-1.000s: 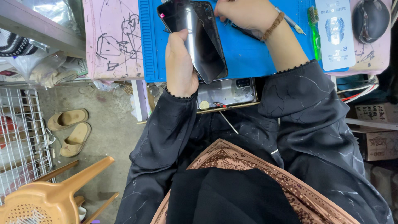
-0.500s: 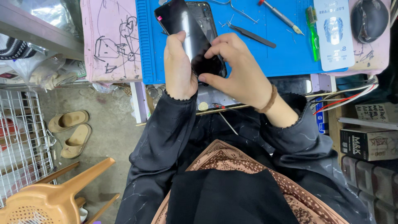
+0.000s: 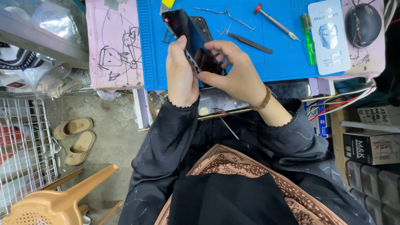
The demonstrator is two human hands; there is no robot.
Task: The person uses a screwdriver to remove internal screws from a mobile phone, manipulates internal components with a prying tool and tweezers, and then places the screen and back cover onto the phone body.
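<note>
While it tilts above the blue ribbed work mat (image 3: 283,62), the black phone screen (image 3: 187,35) shows a glossy, flat, rounded-corner face, lifted off the phone body (image 3: 205,29) behind it. The left hand (image 3: 181,77) curls around its left edge, thumb pressed along the side. The right hand (image 3: 235,73) pinches the lower end between fingertips and thumb. Slim metal tweezers (image 3: 249,42), a red-capped screwdriver (image 3: 275,21) and a green brush (image 3: 308,39) lie well apart on the mat.
</note>
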